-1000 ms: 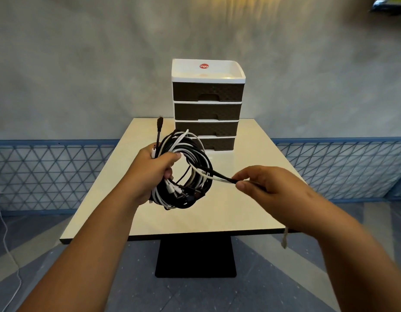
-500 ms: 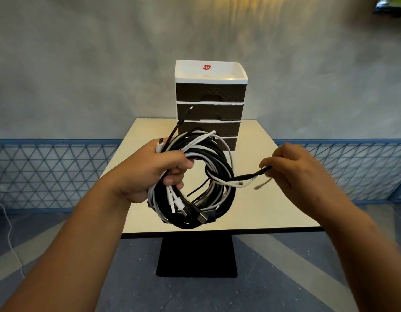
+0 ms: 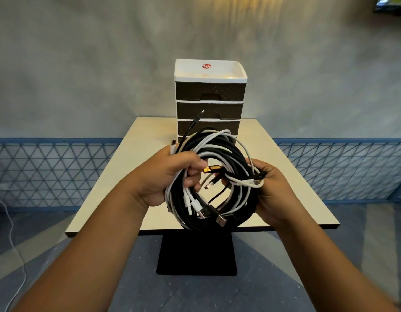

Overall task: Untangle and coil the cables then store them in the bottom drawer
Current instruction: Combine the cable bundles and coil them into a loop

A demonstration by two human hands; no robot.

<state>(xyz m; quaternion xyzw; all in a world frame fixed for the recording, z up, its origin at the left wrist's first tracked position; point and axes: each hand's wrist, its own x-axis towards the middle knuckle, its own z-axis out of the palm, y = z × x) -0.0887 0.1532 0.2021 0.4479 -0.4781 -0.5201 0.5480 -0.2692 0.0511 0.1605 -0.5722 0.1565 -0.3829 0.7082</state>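
1. Black and white cables point(image 3: 214, 176) make one loose coil, held up in the air between both hands, near the viewer and above the near edge of the bench point(image 3: 136, 176). The ring stands roughly upright and faces the viewer, with its open middle between the two hands.

2. On the coil's left side the left hand point(image 3: 163, 179) has a closed grip: its fingers curl round the bunched strands. A white plug and a thin black lead poke up past the knuckles toward the drawers.

3. On the coil's right side the right hand point(image 3: 270, 190) also grips. Its fingers curl round the outer strands and pinch a white plug end against them.

4. Several loose ends show inside and below the ring: a gold-tipped plug near the middle and two metal plugs point(image 3: 211, 216) hanging at the bottom. By my reading, the coil is gathered but not yet tidy.

5. Straight ahead, beyond the coil, stands the drawer unit point(image 3: 209, 104) at the far side of the bench. The drawers that can be seen are shut.

6. The bottom drawer lies directly behind the coil and is almost wholly hidden by it. I judge that storing the cables means carrying them forward and down, and one hand must let go to pull that drawer open; neither hand looks clearly nearer to it.
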